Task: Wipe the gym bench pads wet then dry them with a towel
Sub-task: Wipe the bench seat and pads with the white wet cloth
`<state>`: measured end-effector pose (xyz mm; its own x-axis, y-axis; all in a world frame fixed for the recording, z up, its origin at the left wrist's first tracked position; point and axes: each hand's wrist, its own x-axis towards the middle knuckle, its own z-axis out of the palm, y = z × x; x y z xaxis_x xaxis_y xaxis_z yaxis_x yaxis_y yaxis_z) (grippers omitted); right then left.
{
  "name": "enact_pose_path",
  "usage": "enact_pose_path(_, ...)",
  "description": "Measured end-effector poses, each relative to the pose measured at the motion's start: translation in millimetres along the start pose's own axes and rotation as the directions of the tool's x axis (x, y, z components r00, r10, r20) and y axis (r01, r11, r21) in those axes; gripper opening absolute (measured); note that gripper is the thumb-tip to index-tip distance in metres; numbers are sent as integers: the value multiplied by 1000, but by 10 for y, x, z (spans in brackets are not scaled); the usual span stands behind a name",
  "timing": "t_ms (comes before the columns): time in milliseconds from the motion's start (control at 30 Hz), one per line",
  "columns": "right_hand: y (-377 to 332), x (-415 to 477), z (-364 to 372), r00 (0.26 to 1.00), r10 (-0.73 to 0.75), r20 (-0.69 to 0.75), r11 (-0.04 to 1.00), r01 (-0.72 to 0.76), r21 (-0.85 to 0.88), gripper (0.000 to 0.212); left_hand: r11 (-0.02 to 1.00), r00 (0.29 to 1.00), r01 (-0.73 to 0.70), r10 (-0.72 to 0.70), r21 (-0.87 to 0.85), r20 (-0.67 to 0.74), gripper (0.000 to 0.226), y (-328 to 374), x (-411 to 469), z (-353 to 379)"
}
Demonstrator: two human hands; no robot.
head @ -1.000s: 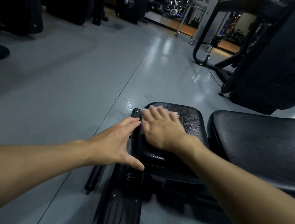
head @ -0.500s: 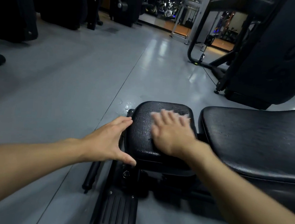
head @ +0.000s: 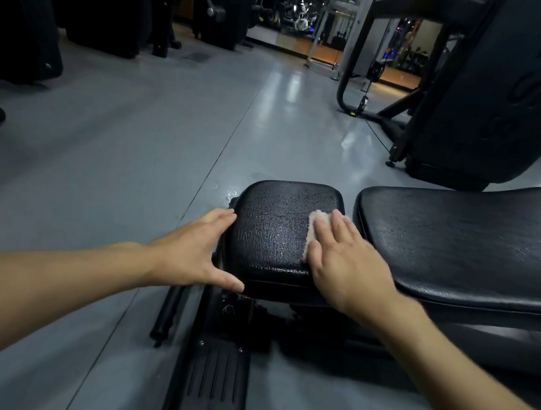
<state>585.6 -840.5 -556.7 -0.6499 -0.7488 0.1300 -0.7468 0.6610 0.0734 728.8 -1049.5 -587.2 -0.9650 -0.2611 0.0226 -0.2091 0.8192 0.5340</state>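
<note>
Seat pad (head: 276,231), the small one left of the long back pad (head: 455,244), glistens where the pale cloth (head: 312,231) has passed. Right hand (head: 346,260), fingers flat, presses that cloth, now swept across to the pad's right edge (wet pass nearly done here, I'd say). Left hand (head: 196,250), spread open and holding nothing, still braces the left side.

Seat pad (head: 273,234): braced at its left edge by the left hand (head: 193,250).
Cloth (head: 314,231): pressed flat onto the pad's right side under the right hand (head: 346,260).
Back pad (head: 465,244): set just beside the seat pad.
</note>
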Motion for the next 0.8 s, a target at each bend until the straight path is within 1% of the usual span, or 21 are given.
enact_pose_path(33,-88,-68,45,999,21,-33,1000,-22,-14,73,999,1000,-7,6,37,30,126,19,4,-14)
enact_pose_path(100,-255,-274,103,991,60,-121,998,-60,4,67,991,996,-53,43,123,83,124,82,39,-23)
enact_pose_path(167,-344,-481,96,984,87,-154,996,-80,50,65,978,989,-108,88,180,118,121,175,106,-11)
enact_pose_path(200,-351,-554,77,984,107,-144,991,-95,89,67,974,988,-124,103,189,116,119,221,152,4)
enact_pose_path(267,-323,-590,84,984,151,-99,978,-134,163,71,973,990,-133,123,191,62,116,293,259,51)
enact_pose_path(333,-301,-531,121,982,169,-86,975,-154,157,73,970,992,-126,129,209,-1,102,337,341,116)
enact_pose_path(400,-299,-388,88,978,207,-35,969,-200,146,74,965,991,-114,126,235,-36,97,357,376,179)
enact_pose_path(467,-252,-157,-3,949,315,34,918,-314,241,65,962,991,-108,125,250,-51,95,365,380,219)
enact_pose_path(500,-205,1,-27,937,344,56,897,-345,277,62,963,990,-106,125,249,-60,95,368,378,223)
enact_pose_path(567,-111,340,-54,919,374,128,855,-395,336,62,963,989,-107,128,247,-71,93,367,377,226)
enact_pose_path(633,-65,594,-41,909,386,156,832,-416,368,60,964,988,-110,133,242,-82,91,354,380,235)
enact_pose_path(700,-78,606,-19,909,394,135,846,-416,334,60,965,986,-122,144,230,-83,89,344,380,241)
enact_pose_path(800,-179,207,-52,937,335,99,921,-348,177,72,968,983,-129,153,216,-98,89,338,384,248)
